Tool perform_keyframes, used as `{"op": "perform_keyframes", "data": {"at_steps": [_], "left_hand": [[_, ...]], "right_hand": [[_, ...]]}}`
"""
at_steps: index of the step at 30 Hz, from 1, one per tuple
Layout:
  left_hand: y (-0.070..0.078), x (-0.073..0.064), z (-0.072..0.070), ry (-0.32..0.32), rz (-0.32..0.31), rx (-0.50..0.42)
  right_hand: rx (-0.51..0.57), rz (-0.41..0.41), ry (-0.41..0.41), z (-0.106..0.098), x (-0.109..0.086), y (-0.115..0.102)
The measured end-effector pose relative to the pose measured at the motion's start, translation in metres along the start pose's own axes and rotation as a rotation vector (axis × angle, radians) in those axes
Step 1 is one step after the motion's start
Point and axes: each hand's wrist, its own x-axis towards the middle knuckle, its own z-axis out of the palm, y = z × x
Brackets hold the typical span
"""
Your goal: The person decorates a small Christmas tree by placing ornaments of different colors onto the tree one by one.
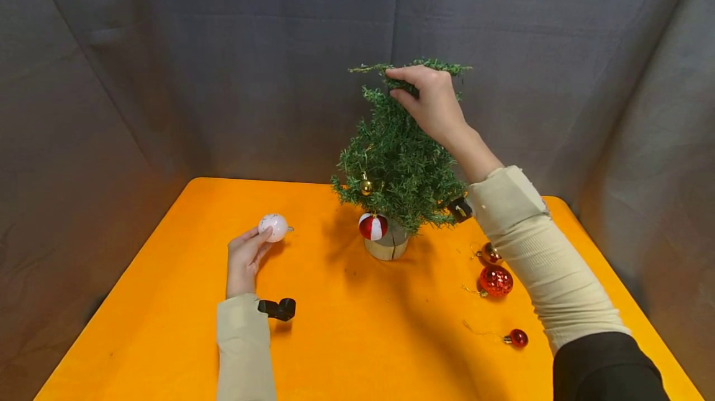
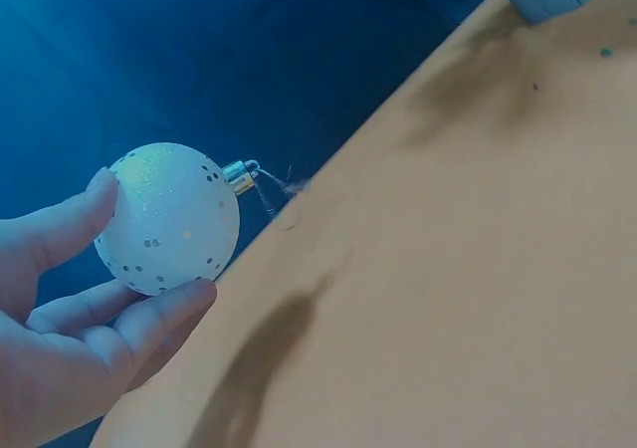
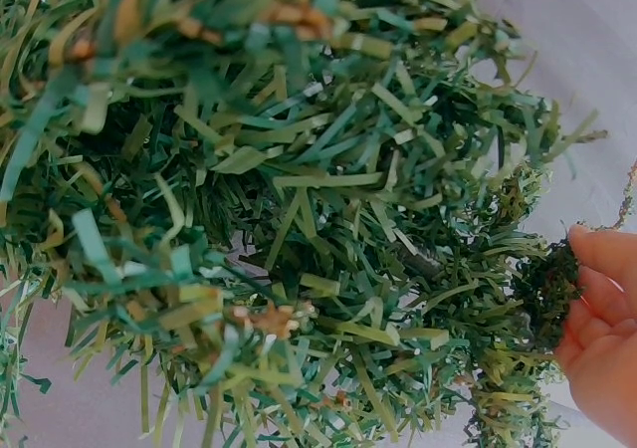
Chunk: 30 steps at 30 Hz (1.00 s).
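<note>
A small artificial Christmas tree [image 1: 402, 146] on a log-like base [image 1: 386, 247] stands at the table's back. My right hand [image 1: 432, 100] is at its top, thumb and fingers pinching a branch; the right wrist view shows the fingertips at the green branch [image 3: 547, 294]. On the left, my left hand [image 1: 246, 255] holds a white bauble [image 1: 274, 228] above the table. In the left wrist view this bauble [image 2: 169, 219] has dark specks, a silver cap and a thin loop. A gold bauble [image 1: 365, 186] and a red-and-white bauble [image 1: 373, 226] hang on the tree's left side.
On the orange table [image 1: 346, 339], right of the tree, lie a copper-coloured bauble [image 1: 491, 254], a glittery red bauble [image 1: 496, 281] and a small red bauble [image 1: 518, 338]. My right forearm passes over this side. A grey curtain [image 1: 279, 78] hangs behind the table.
</note>
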Motion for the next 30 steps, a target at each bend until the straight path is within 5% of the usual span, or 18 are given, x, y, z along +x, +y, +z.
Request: {"op": "perform_keyframes", "data": {"at_steps": [3, 10, 21, 24, 26, 30], "left_hand": [[0.01, -0.005, 0.006, 0.014, 0.001, -0.01], [-0.037, 0.082, -0.024, 0.048, 0.147, -0.062], [-0.029, 0.109, -0.022, -0.025, 0.271, -0.067], [-0.023, 0.11, -0.021, -0.063, 0.284, -0.081], [-0.011, 0.096, -0.014, -0.08, 0.262, -0.092], [0.029, 0.035, 0.014, -0.083, 0.222, -0.07]], "right_hand": [[0.0, 0.002, -0.002, 0.0, 0.0, 0.0], [-0.003, 0.005, -0.013, 0.001, 0.001, 0.0], [-0.004, 0.004, -0.017, 0.002, 0.002, -0.001], [0.001, 0.004, -0.018, 0.003, 0.002, -0.001], [-0.001, 0.003, -0.018, 0.003, 0.002, -0.001], [-0.007, 0.005, -0.02, 0.002, 0.001, -0.002]]}}
